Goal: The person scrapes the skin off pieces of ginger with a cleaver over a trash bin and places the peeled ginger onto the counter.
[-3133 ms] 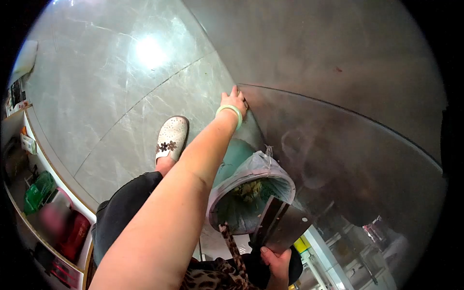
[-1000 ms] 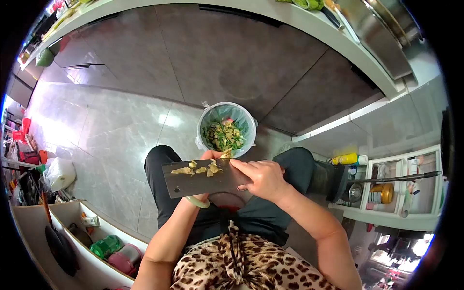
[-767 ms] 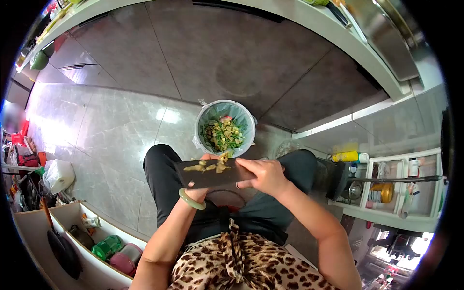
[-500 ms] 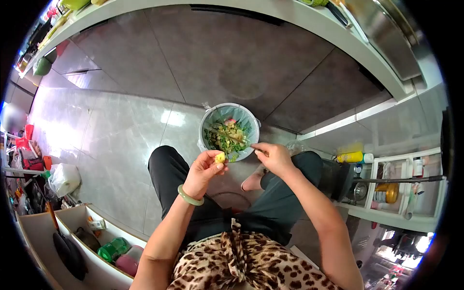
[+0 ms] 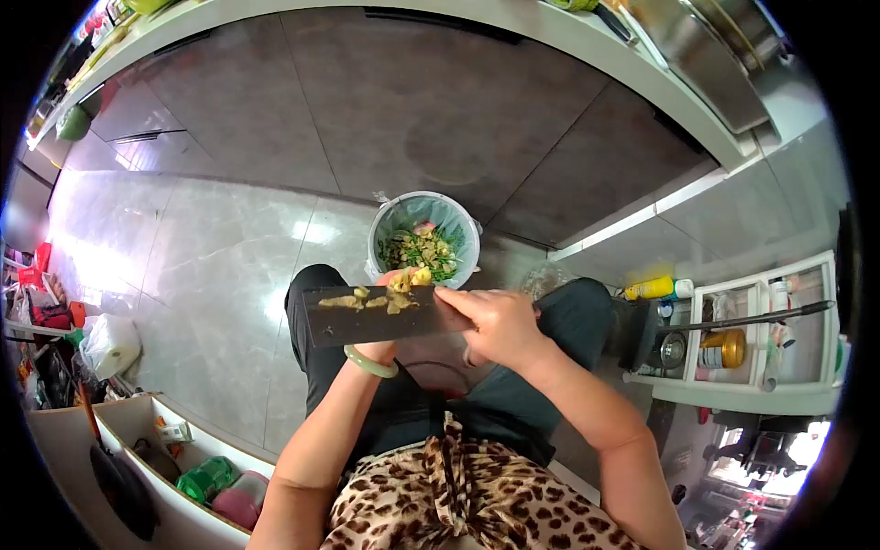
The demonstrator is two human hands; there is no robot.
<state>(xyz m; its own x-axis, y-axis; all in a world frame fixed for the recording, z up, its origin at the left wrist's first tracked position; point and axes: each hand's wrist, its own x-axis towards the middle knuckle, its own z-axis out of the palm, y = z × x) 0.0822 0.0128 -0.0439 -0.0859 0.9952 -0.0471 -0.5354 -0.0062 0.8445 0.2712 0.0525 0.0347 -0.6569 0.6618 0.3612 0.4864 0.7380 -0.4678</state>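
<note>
My right hand (image 5: 502, 326) is closed round the right end of a wide cleaver (image 5: 367, 323), whose flat blade faces up with several yellowish peel scraps (image 5: 362, 300) on it. Mostly hidden behind the blade, my left hand (image 5: 385, 350) has a pale green bangle at its wrist and pinches a small yellow piece of food (image 5: 421, 276) at the blade's upper edge. Just beyond the hands stands a lined bin (image 5: 377, 240) holding green and yellow scraps (image 5: 426, 252).
Dark cabinet fronts (image 5: 394, 101) rise behind the bin, under a pale counter (image 5: 302, 7). At right is a white shelf rack (image 5: 733, 396) with bottles and a jar. An open drawer (image 5: 174, 412) at lower left holds a pan (image 5: 124, 490) and a green container (image 5: 206, 478).
The cleaver was edge-on near the bin half a second ago; now its blade lies flat across my left hand, with scraps showing on it. My two hands have come together.
</note>
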